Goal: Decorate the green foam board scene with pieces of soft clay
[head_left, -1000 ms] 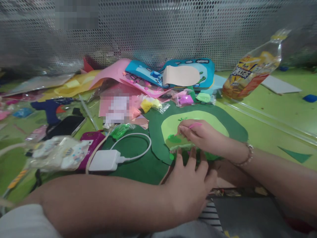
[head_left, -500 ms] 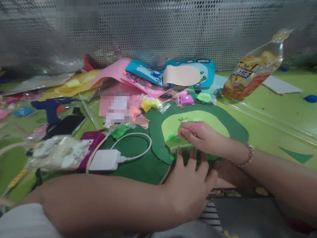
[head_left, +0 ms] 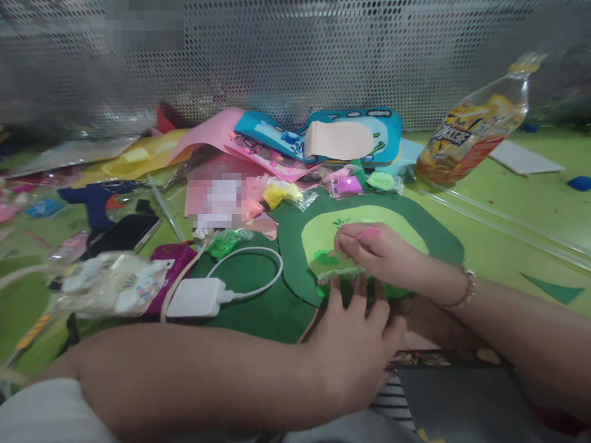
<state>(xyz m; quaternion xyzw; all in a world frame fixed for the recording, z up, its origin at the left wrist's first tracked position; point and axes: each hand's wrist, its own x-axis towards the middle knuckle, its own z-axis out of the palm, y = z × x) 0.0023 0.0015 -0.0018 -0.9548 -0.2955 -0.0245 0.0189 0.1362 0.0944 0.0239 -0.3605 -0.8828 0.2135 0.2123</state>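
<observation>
My right hand (head_left: 376,249) is closed around a slim pink tool (head_left: 368,232), probably a clay modelling tool. Its tip meets a bright green clay patch (head_left: 325,258) on a light green paper shape (head_left: 397,224). That shape lies on a larger dark green paper piece (head_left: 446,243). My left hand (head_left: 355,335) rests with fingers spread on the near edge of the paper, just below a pale green clay strip (head_left: 339,272). More green clay is partly covered by my left fingers.
A tilted drink bottle (head_left: 475,129) stands at the back right. Bagged clay (head_left: 346,184) lies behind the paper. To the left are a white charger (head_left: 196,298) with its cable, a phone (head_left: 122,235) and a blue glue gun (head_left: 95,203). A perforated metal panel (head_left: 295,61) rises behind.
My right hand has shifted very slightly, with the pink tool still in it. My left hand and the papers stay where they were.
</observation>
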